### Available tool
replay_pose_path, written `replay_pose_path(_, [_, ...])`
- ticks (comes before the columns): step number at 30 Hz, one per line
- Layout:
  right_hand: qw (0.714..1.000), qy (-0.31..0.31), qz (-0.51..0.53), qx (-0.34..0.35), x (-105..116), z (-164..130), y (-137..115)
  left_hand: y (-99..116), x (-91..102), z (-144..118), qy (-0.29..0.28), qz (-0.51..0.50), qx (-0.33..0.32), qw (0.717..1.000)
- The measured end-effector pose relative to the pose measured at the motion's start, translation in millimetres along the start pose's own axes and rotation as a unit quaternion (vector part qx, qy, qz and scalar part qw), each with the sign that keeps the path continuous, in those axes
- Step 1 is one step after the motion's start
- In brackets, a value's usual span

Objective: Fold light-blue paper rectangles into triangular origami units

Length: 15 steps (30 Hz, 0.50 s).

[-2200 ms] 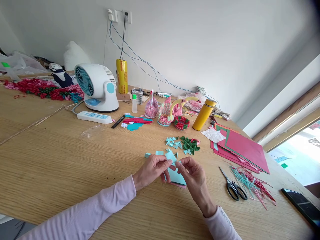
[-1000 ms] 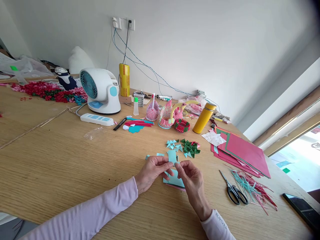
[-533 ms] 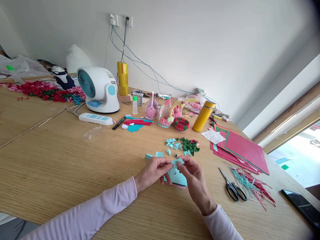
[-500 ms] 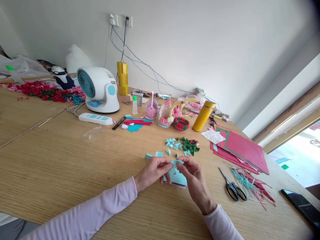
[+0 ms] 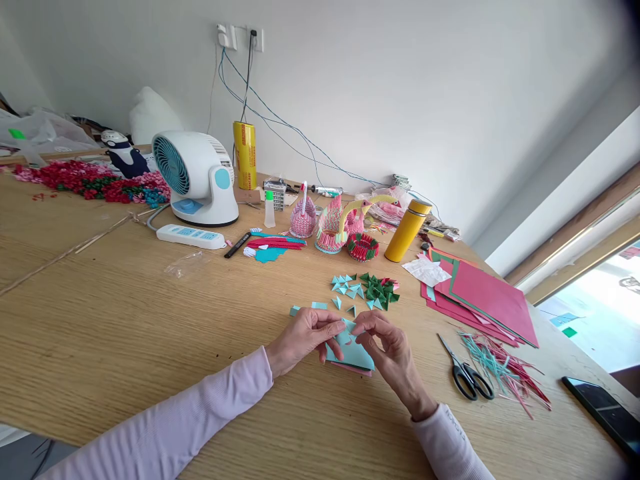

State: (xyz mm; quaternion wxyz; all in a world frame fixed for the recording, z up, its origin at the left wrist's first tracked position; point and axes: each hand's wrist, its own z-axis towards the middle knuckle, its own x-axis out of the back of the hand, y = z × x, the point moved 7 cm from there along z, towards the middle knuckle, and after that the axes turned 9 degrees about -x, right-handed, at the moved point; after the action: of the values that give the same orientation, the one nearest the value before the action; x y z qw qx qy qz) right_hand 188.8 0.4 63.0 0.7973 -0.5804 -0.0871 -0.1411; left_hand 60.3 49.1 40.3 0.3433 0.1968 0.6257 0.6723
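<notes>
Both of my hands pinch a small light-blue paper piece between their fingertips, just above the wooden table. My left hand grips it from the left, my right hand from the right. Under them lies a small stack of light-blue and pink paper rectangles. Just beyond my fingers sit a few loose blue paper pieces and a pile of folded blue and green paper triangles.
Scissors and paper strips lie to the right, red paper sheets behind them, a phone at the far right. Further back stand a yellow flask, paper swans, a fan and a power strip.
The blue piece, held flat and upright a second ago, is now folded smaller and lower between my fingertips. My hands have drawn closer together.
</notes>
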Motion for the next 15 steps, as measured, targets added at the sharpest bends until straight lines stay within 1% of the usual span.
replay_pose_path(3, [1.000, -0.020, -0.009, 0.001, 0.4, -2.0, -5.6, 0.6, 2.1, 0.4, 0.001, 0.030, -0.019, 0.999])
replay_pose_path(5, [0.998, -0.040, 0.022, -0.033, -1.0, -2.9, -5.7, 3.1, 2.3, 0.0, -0.002, 0.064, -0.036, 0.997])
replay_pose_path(8, [0.993, -0.028, 0.056, -0.103, -2.4, -2.6, 1.8, 8.0, -0.1, -1.5, -0.007, 0.113, -0.052, 0.992])
replay_pose_path(10, [0.990, -0.019, 0.045, -0.129, -5.4, -1.6, 7.7, 10.4, -1.8, -2.3, -0.006, 0.133, -0.058, 0.989])
replay_pose_path(12, [0.990, -0.013, 0.032, -0.134, -8.2, -0.2, 12.1, 10.3, -2.7, -2.4, -0.004, 0.129, -0.056, 0.990])
replay_pose_path(15, [0.990, 0.003, 0.036, -0.134, -7.9, 1.2, 16.2, 5.9, -3.9, -0.9, -0.019, 0.089, -0.043, 0.995])
